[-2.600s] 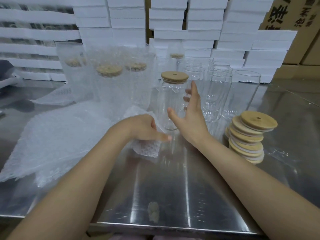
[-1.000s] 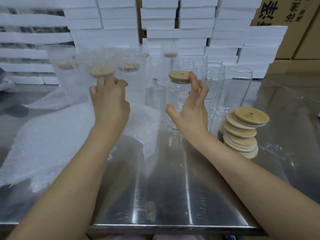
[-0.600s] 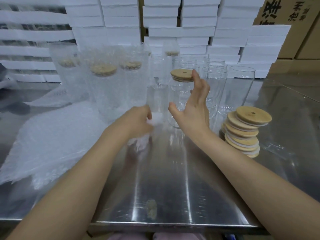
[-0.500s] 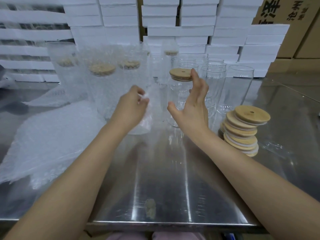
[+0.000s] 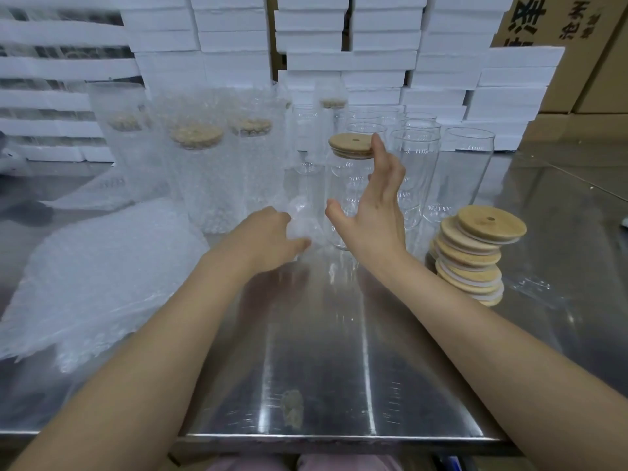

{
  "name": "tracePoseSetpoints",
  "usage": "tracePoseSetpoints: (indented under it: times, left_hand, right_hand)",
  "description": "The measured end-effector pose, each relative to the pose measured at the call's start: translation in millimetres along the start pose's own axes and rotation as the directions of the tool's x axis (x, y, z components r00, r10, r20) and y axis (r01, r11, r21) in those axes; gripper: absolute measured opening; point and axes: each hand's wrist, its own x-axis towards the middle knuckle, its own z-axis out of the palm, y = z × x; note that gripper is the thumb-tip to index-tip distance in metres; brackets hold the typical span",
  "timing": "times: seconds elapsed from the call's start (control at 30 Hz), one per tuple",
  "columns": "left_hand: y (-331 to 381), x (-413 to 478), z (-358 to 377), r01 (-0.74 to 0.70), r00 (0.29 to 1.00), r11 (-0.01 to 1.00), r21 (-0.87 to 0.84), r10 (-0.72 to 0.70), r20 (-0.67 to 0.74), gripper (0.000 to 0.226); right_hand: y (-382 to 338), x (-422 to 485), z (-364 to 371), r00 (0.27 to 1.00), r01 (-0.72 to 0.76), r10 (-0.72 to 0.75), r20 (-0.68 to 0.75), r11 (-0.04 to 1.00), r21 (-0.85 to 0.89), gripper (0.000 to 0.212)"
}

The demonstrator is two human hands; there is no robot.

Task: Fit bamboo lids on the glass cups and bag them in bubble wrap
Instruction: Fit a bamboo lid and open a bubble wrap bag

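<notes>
While left hand (image 5: 265, 232) pinches blurred bubble wrap (image 5: 299, 222), right hand (image 5: 373, 215) spreads fingers (released) beside lidded cup (image 5: 343, 185).

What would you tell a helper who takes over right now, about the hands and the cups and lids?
Left hand grips a bubble-wrap bag beside the lidded cup. Right hand open, fingers against that cup. Done: several bagged cups stand at the back left. To do: bag this cup, then lid and bag the bare cups using the lid stack and wrap pile.
</notes>
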Motion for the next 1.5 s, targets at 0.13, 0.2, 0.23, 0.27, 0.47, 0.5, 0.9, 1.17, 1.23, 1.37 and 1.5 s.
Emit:
tracePoseSetpoints:
  times: [0.13, 0.2, 0.23, 0.27, 0.47, 0.5, 0.9, 1.17, 1.23, 1.37, 1.5]
  left_hand:
    - [-8, 5, -4, 0.063, 0.984, 0.988, -0.141, -0.085, -0.154, 0.047]
    - [-11, 7, -9, 0.084, 0.935, 0.950, -0.300, -0.180, -0.306, 0.032]
    - [-12, 7, -12, 0.094, 0.919, 0.930, -0.354, -0.218, -0.329, 0.024]
    - [-13, 7, -13, 0.101, 0.917, 0.925, -0.367, -0.229, -0.326, 0.019]
    - [-17, 3, -11, 0.171, 0.985, 0.981, -0.089, -0.174, -0.018, 0.037]
    - [-17, 3, -9, 0.170, 0.985, 0.984, -0.052, -0.168, 0.034, 0.045]
    - [-16, 6, -14, 0.082, 0.926, 0.956, -0.281, -0.177, -0.332, 0.016]
    - [2, 5, -14, 0.211, 0.962, 0.643, -0.736, -0.268, 0.042, 0.020]
    - [4, 1, -13, 0.215, 0.976, 0.627, -0.748, -0.174, 0.134, 0.016]
    - [11, 1, 2, 0.160, 0.987, 0.667, -0.728, -0.102, 0.124, 0.061]
    - [21, 4, 18, 0.035, 0.969, 0.644, -0.765, -0.208, -0.131, 0.040]
  right_hand:
    - [0, 0, 0, 1.000, 0.000, 0.000, 0.012, 1.000, 0.003, 0.095]
    - [1, 0, 0, 1.000, 0.001, -0.001, 0.013, 1.000, 0.003, 0.095]
    - [1, 0, 0, 1.000, 0.001, -0.001, 0.015, 1.000, 0.001, 0.096]
    - [1, 0, 0, 1.000, 0.001, -0.001, 0.016, 1.000, 0.000, 0.096]
    - [2, 1, 1, 1.000, 0.003, -0.003, 0.008, 1.000, 0.003, 0.096]
    - [2, 1, 1, 1.000, 0.003, -0.003, 0.008, 1.000, 0.004, 0.095]
    - [1, 1, 1, 1.000, 0.001, -0.001, 0.003, 1.000, 0.007, 0.094]
    - [-3, 0, -6, 0.998, -0.035, 0.040, -0.048, 0.994, 0.100, 0.090]
    - [-5, 2, -9, 0.991, -0.054, 0.070, -0.113, 0.989, 0.141, 0.090]
    - [-9, 9, -18, 0.949, 0.002, 0.078, -0.304, 0.967, 0.253, 0.088]
    - [-18, 14, -26, 0.878, 0.054, 0.156, -0.452, 0.907, 0.418, 0.087]
